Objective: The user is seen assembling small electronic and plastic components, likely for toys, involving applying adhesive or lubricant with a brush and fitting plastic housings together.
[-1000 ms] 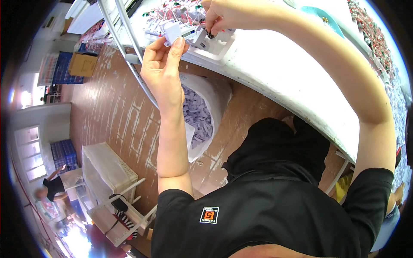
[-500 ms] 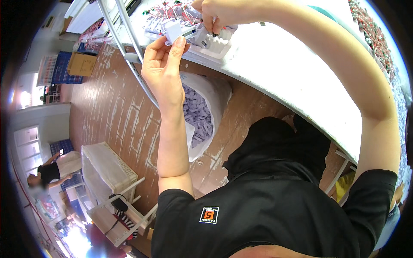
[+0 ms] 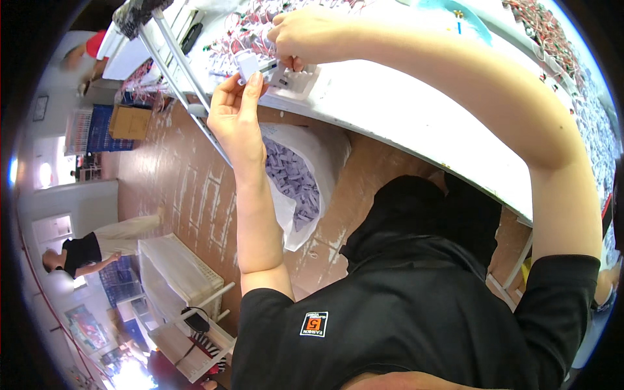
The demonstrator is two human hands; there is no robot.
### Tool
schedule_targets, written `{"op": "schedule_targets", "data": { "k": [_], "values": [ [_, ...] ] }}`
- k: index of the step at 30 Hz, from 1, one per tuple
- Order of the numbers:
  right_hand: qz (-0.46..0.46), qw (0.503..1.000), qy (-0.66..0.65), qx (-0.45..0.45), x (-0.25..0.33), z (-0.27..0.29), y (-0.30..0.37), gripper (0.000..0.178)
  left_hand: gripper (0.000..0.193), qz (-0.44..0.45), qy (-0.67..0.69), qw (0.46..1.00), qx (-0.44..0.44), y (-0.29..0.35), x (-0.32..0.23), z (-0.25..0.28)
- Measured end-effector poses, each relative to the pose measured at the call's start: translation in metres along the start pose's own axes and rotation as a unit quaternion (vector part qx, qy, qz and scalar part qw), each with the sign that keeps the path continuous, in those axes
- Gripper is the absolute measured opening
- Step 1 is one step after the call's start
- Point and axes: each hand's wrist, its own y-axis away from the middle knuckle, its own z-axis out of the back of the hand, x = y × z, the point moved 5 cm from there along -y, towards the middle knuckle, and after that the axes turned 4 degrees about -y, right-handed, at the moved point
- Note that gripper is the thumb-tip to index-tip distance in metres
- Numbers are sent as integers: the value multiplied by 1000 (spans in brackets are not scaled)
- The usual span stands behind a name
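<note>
My left hand (image 3: 237,114) is raised at the table's front edge, thumb and fingers closed on a small white plastic housing (image 3: 247,65). A short dark-and-grey piece sticks out of the housing's right side, toward my other hand. My right hand (image 3: 309,38) reaches across from the right with its fingers curled down just beside that piece. Whatever its fingertips hold is hidden behind the fingers. Below them a white ribbed plastic tray (image 3: 300,87) lies on the white table (image 3: 416,110), partly covered by my hands.
Red and white wires (image 3: 250,29) with small white parts lie behind my hands, with more wires at far right. A teal dish (image 3: 478,25) sits on the table. Below stand a white sack (image 3: 333,153) of light grey pieces and metal legs (image 3: 179,65). People are in the background.
My right hand has come left from over the tray, closer to the housing in my left hand. The left hand keeps its hold. The whole view has shifted slightly.
</note>
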Motion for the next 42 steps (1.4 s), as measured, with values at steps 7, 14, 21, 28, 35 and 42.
{"op": "schedule_targets", "data": {
  "k": [7, 14, 21, 28, 35, 42],
  "values": [
    [91, 987, -120, -62, 5, 52, 48, 9, 26, -80, -164, 983, 17, -3, -30, -8],
    [18, 998, -41, -42, 14, 19, 31, 17, 27, -116, -196, 973, 22, -12, -39, -14],
    [15, 1000, 16, 10, 5, 2, 12, 10, 27, -85, -180, 980, 18, -8, -27, -11],
    [-44, 998, -34, 7, 10, 49, 16, 14, 27, -85, -160, 983, 0, -5, -27, 3],
    [-60, 997, 14, 45, 21, 35, 4, 13, 28, -85, -135, 987, 4, -6, -20, 2],
    [-73, 995, -16, 61, -3, -2, -10, 13, 28, -84, -126, 988, 12, -6, -18, -7]
  ]
}}
